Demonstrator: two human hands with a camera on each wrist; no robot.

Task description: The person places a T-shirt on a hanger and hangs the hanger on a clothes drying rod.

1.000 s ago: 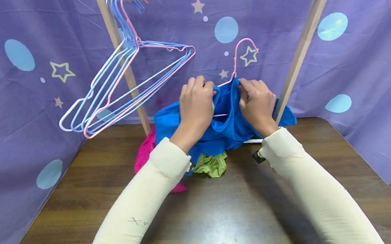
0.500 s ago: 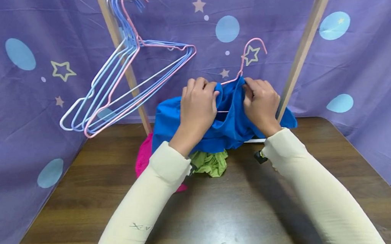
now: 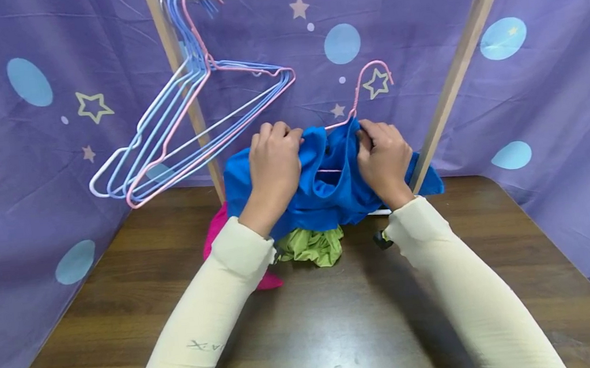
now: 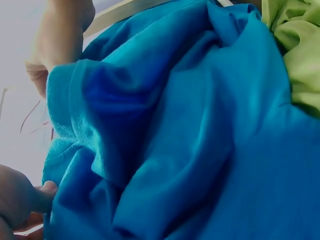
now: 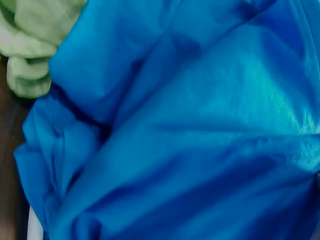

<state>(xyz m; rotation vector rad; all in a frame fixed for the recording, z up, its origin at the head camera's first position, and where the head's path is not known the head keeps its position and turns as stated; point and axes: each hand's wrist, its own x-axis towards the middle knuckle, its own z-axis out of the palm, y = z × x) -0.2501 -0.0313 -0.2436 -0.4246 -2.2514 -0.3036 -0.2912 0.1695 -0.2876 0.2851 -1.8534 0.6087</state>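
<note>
A blue garment (image 3: 327,193) is bunched in mid-air in front of the wooden rack (image 3: 453,79). A pink wire hanger (image 3: 365,86) sits inside its neck, hook sticking up. My left hand (image 3: 272,162) grips the garment's left collar edge. My right hand (image 3: 383,154) pinches the right side of the collar, by the hanger's neck. Blue cloth (image 4: 200,140) fills the left wrist view, and the same cloth (image 5: 190,140) fills the right wrist view.
Several blue, pink and white wire hangers (image 3: 191,123) hang at the rack rail's left end. A green cloth (image 3: 312,246) and a pink cloth (image 3: 218,230) lie on the wooden table (image 3: 337,319) under the garment. A purple star-patterned curtain (image 3: 37,141) surrounds the table.
My left hand has slid left along the collar, stretching the neck opening wider. The hanger hook has tipped back slightly to the left.
</note>
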